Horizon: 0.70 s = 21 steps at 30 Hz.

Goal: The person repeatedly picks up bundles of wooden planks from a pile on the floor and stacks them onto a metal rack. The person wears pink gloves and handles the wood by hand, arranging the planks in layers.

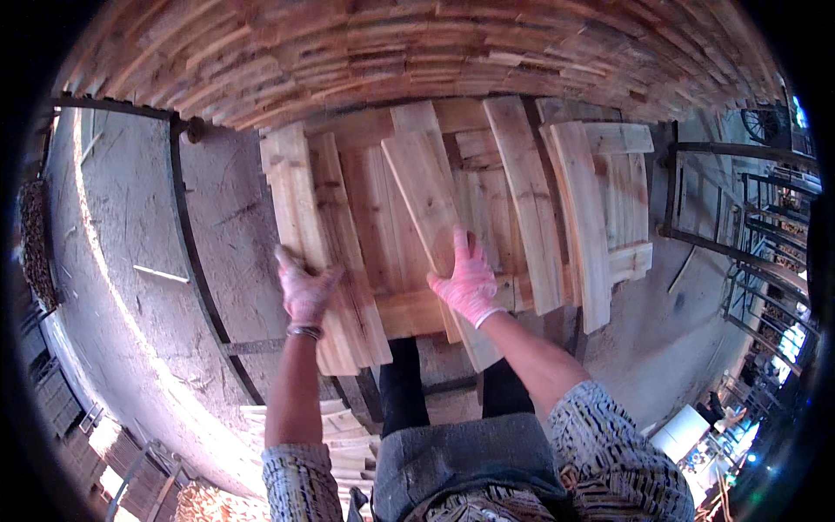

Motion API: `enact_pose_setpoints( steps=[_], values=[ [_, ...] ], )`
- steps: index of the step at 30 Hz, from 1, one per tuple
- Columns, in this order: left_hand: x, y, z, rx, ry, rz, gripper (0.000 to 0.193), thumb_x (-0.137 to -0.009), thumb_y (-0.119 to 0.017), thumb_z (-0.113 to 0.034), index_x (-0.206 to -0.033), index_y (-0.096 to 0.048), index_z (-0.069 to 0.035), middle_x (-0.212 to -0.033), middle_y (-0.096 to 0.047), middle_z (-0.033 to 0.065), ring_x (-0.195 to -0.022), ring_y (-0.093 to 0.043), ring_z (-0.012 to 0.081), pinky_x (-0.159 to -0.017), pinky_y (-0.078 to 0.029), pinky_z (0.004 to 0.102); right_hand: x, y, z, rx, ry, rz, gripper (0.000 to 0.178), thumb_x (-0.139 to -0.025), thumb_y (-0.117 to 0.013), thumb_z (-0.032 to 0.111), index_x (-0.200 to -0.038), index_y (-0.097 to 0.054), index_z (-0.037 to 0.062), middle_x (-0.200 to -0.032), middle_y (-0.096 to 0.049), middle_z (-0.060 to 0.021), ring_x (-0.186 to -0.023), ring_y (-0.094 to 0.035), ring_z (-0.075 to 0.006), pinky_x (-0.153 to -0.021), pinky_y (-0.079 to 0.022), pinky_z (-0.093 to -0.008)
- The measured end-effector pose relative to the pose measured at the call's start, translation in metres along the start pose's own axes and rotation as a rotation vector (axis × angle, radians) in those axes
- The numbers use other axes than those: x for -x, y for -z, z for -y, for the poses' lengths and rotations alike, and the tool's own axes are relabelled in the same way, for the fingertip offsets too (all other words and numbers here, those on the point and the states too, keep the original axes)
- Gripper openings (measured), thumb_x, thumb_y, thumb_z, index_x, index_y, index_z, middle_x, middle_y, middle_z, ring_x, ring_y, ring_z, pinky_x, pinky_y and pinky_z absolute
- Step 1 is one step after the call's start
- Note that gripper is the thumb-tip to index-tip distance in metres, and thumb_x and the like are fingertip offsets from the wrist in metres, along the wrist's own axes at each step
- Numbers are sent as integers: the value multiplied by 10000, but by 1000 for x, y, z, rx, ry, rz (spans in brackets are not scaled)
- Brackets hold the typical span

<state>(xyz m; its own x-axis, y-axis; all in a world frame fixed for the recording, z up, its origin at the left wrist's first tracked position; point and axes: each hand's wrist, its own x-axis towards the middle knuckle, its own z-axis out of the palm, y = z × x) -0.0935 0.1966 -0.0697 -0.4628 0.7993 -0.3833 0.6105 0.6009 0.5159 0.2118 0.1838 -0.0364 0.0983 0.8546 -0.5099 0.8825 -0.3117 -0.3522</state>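
Grey cloth point(470, 452) hangs at your waist. Ahead, your gloved left hand point(304, 296) lies on the leftmost board point(296, 191) and your right hand point(470, 283) on a slanted board point(423, 187); I cannot tell whether either is gripping. Both boards lie over other planks point(409, 313), with stacked wood point(417, 61) beyond.

The sole view is from the left of two fisheye cameras on the person's head, upright, facing steeply down. The apron point(470, 452) is close beneath at 6 o'clock; the boards point(417, 178), a little farther, fill the centre. The lens bows the wood stack point(417, 56) across 12 and takes in a farther rack point(739, 253) at 3.
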Motion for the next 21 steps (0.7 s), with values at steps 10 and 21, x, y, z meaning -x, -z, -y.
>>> enact_pose_setpoints(
  steps=[10,21],
  values=[
    [-22,-7,49,1,16,10,925,-841,-748,-319,-1564,-225,-78,-1459,-418,230,-1332,-404,425,-1108,-355,465,23,-62,109,-284,125,-165,954,-711,-821,335,-1485,-300,138,-1387,-424,-301,-1216,-493,-499,-1016,-450,-530],
    [-31,-6,41,239,196,29,924,-797,-813,-185,-1540,-278,-58,-1461,-457,237,-1323,-451,347,-1101,-390,413,-38,-45,71,46,80,-240,749,-877,-654,442,-1477,-349,115,-1459,-337,-326,-1294,-421,-512,-1074,-389,-550]
  ],
)
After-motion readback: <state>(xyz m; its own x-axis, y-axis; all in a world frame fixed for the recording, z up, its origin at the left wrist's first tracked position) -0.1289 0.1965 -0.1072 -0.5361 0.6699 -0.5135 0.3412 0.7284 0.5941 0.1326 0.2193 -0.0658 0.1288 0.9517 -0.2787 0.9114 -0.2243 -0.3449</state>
